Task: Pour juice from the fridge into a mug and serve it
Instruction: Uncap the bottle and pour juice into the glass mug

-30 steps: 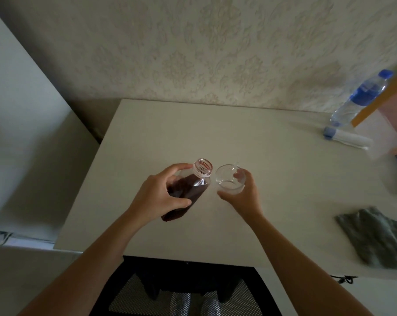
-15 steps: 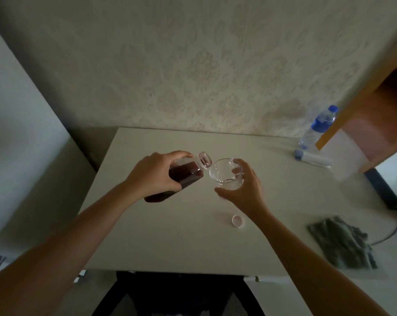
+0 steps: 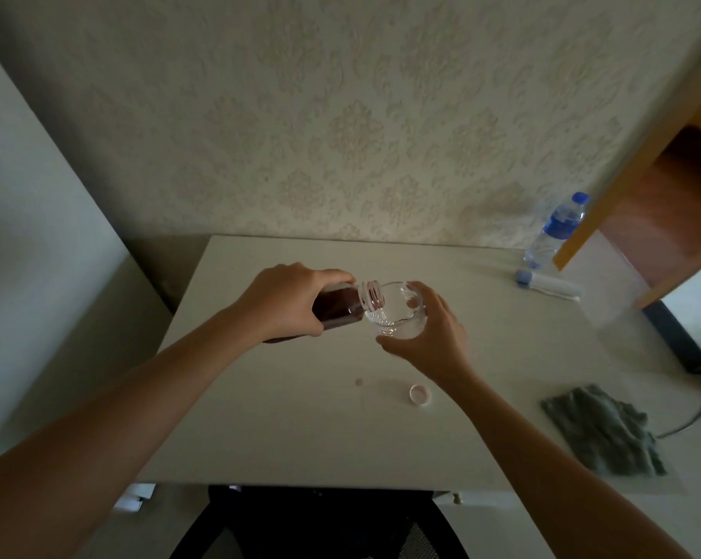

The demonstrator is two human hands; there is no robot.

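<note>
My left hand grips a clear bottle of dark red juice, uncapped and tipped nearly level. Its open neck rests over the rim of a clear glass mug. My right hand wraps the mug from the right and holds it just above the white table. No juice shows in the mug's bottom. The bottle's white cap lies upside down on the table, in front of the mug.
A water bottle with a blue cap stands at the back right, with a white tube lying beside it. A grey cloth lies at the right front. A small pink spot marks the table. A black chair is below.
The bottle has tilted further, from slanted upright to nearly level, and its neck has reached over the mug's rim. My view has lifted, so the cap and more wall now show.
</note>
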